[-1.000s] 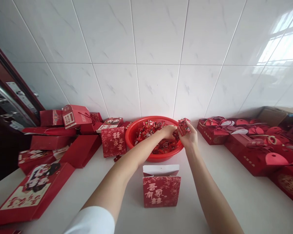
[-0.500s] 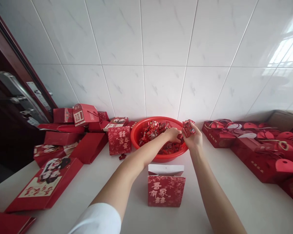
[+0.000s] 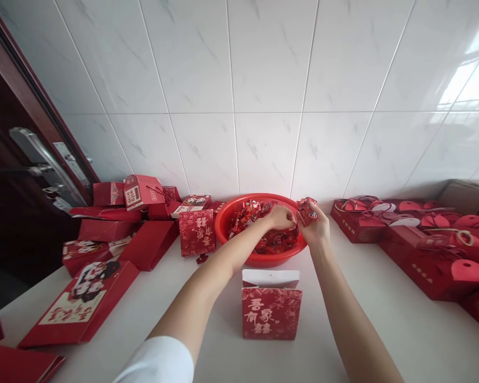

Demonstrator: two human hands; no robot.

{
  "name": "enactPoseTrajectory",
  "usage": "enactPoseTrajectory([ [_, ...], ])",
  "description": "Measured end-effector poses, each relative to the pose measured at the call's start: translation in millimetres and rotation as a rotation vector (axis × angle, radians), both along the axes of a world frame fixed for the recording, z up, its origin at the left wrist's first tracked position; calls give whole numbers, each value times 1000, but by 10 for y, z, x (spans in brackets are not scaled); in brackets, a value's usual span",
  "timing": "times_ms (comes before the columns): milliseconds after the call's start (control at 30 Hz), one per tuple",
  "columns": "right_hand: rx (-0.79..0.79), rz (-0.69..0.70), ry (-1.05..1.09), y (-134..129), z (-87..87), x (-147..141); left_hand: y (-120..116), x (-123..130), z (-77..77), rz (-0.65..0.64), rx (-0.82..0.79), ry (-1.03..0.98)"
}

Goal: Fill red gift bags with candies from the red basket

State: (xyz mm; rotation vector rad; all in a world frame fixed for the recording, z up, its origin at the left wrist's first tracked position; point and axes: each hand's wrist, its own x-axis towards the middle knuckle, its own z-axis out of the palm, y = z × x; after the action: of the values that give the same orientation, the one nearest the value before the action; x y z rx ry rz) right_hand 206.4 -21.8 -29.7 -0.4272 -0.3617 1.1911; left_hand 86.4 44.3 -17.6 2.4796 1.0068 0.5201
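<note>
Perhaps watch the wrapped sweets (image 3: 307, 211), at one o'clock from the upright gift box (image 3: 272, 315), grasped in the right hand (image 3: 318, 230): could spill over the rim from too full a palm. Over the red basket (image 3: 271, 260) at twelve, see the left hand (image 3: 280, 216) curled, around what cannot tell.

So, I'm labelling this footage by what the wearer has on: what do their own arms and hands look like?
The left arm has a plain white or pale sleeve, with the forearm bare below it. No sleeve shows on the right arm. Left hand and right hand are ungloved, with no watch visible.
</note>
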Motion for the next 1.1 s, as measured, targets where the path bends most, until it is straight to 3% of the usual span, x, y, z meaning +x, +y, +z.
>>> enactPoseTrajectory([
  [200, 41, 36, 23, -81, 91, -72, 66, -257, 109, 44, -216, -411],
  [300, 41, 23, 34, -89, 105, -99, 66, -437, 103, 71, -248, -414],
  [400, 38, 13, 33, -76, 92, -107, 82, -607, 133, 87, -171, -312],
  [567, 51, 23, -2, -45, 47, -95, 247, -853, 200, 430, 27, -259],
  [733, 32, 4, -15, -30, 32, -99, 396, -1032, 68, 575, -44, -264],
  [867, 28, -4, -42, -38, 46, -115, 432, -1075, 16, 605, -119, -345],
  [1100, 61, -7, -106, -52, 49, -120, 229, -1074, 147, 536, -154, -664],
])
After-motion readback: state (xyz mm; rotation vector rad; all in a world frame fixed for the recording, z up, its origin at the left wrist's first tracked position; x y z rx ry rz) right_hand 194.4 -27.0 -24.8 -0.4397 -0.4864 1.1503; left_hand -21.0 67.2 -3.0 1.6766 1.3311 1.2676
